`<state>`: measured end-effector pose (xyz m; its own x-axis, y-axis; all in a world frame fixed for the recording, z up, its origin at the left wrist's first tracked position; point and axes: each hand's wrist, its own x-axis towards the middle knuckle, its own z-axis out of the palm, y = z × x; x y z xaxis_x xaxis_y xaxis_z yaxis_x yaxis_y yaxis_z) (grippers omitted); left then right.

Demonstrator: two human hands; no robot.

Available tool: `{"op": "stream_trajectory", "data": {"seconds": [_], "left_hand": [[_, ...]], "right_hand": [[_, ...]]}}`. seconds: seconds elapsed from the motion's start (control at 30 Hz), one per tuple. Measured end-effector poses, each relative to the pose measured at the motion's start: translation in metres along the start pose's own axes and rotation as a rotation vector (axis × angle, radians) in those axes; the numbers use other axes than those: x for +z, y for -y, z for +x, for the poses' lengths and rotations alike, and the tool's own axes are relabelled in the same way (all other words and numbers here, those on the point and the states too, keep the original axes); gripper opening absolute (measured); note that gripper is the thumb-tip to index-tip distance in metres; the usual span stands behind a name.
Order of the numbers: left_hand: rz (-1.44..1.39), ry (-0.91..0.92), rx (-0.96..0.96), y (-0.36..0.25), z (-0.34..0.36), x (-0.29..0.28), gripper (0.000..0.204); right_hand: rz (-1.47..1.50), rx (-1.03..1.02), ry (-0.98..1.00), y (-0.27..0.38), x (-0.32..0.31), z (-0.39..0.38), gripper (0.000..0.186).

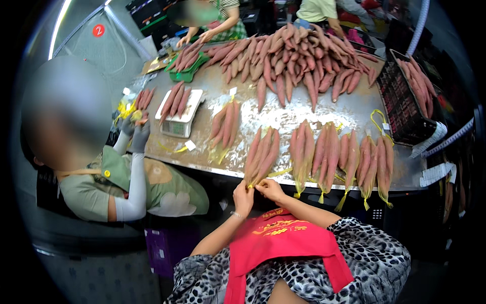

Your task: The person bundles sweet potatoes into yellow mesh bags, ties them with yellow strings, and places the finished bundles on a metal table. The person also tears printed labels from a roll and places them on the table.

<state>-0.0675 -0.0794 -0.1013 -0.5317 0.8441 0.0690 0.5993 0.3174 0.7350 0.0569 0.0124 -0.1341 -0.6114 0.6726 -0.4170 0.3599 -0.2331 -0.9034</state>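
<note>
A yellow net bag of sweet potatoes [262, 153] lies at the metal table's near edge, its gathered end toward me. My left hand [243, 199] pinches that end near its tip. Close beside it, my right hand [272, 190] has its fingers closed on the same end; the exact grip is partly hidden. To the right, several filled yellow net bags [327, 156] lie in a row, their tied ends hanging over the edge. Another bag of sweet potatoes [226, 124] rests farther back on the left, with a white tag at its far end.
A large heap of loose sweet potatoes [298, 58] covers the table's far side. A white scale [177, 126] bearing sweet potatoes stands left, near a green basket [188, 73]. A black crate [405, 101] stands right. A gloved co-worker [126, 177] is at left; others work across the table.
</note>
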Motion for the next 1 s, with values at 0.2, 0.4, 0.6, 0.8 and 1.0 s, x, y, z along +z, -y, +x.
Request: {"op": "stream_trajectory", "data": {"seconds": [0.2, 0.4, 0.6, 0.8, 1.0], "left_hand": [[-0.776, -0.095, -0.637, 0.015, -0.018, 0.052, 0.012], [-0.788, -0.066, -0.824, -0.013, -0.015, 0.035, 0.009], [-0.87, -0.142, -0.936, -0.002, -0.015, 0.043, 0.009], [-0.921, -0.131, -0.925, 0.007, -0.016, 0.049, 0.01], [-0.947, -0.084, -0.956, 0.007, -0.015, 0.05, 0.014]], "right_hand": [[0.201, 0.153, -0.092, 0.001, 0.007, -0.018, 0.029], [-0.024, 0.113, -0.245, -0.001, 0.009, -0.016, 0.028], [-0.466, 0.045, -0.34, 0.029, 0.014, -0.032, 0.027], [-0.484, 0.068, -0.389, 0.041, 0.016, -0.045, 0.027], [-0.535, 0.052, -0.428, 0.037, 0.021, -0.04, 0.024]]}}
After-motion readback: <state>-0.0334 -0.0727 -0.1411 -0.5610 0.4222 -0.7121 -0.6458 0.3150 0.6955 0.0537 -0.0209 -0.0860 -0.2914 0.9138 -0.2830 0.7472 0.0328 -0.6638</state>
